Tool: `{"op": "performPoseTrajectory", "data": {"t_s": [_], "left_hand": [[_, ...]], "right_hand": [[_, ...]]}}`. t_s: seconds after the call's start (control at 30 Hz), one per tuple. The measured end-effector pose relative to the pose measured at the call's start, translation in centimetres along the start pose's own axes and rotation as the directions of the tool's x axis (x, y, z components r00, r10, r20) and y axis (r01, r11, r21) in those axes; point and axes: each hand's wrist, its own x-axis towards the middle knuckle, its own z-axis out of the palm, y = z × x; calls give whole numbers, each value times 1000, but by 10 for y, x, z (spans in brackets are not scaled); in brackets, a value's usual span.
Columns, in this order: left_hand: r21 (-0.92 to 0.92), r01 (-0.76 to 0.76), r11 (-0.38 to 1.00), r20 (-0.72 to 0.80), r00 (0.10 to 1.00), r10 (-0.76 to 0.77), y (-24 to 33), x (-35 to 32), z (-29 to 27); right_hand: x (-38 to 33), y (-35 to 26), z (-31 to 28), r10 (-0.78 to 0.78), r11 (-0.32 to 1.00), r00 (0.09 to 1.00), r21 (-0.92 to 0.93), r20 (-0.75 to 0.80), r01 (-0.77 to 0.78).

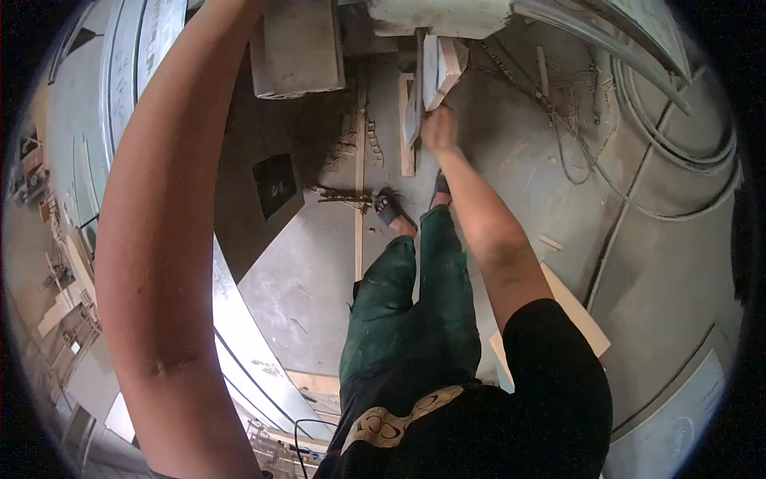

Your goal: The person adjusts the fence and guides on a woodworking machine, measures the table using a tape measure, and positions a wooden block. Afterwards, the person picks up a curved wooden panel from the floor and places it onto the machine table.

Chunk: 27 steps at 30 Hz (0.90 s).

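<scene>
A: Position of the right hand [439, 129]?

B: Extended straight ahead and down, arm at full reach, resting against the lower end of a pale board [440, 70]. Fingers curled onto the board's edge; closed grip probable, full wrap not confirmed from this angle.

A: Location and axis of the board?

B: Directly ahead of the hand, standing near upright on the concrete floor [511, 160], beside a thinner wood strip [408, 128] at its left. Long axis running away from the body, toward the upper edge of the view, upper end leaning under a light-coloured machine body [439, 16]. Hand at the near end only; far end unsupported by any hand.

A: Left hand?

B: Out of view. Left forearm [159, 239] raised high across the left side, passing beyond the upper edge; open or closed, cannot tell.

A: Nearer arm?

B: Right, already in contact. Left well apart from the board.

A: Surroundings?

B: Sandalled feet [391, 209] just behind the board's base, cables [582, 160] on the floor to the right, flat pale panel [574, 311] near the right elbow.
</scene>
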Motion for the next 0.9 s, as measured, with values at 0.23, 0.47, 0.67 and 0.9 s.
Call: {"op": "performPoseTrajectory", "data": {"t_s": [0.23, 0.47, 0.67, 0.9], "left_hand": [[32, -22, 999, -121, 992, 25, -10, -4, 22], [-29, 10, 1000, -24, 1000, -10, 8, -2, -4], [-13, -2, 1000, 6, 1000, 2, 4, -3, -2], [6, 1, 1000, 0, 1000, -1, 5, 6, 10]], "right_hand": [[8, -26, -1, 0, 1000, 999, -17, 44, 1], [13, -3, 12, -27, 999, 994, 31, -111, 30], [15, -25, 2, 69, 996, 997, 50, -36, -67], [18, -6, 9, -20, 997, 914, 65, -406, 51]]}}
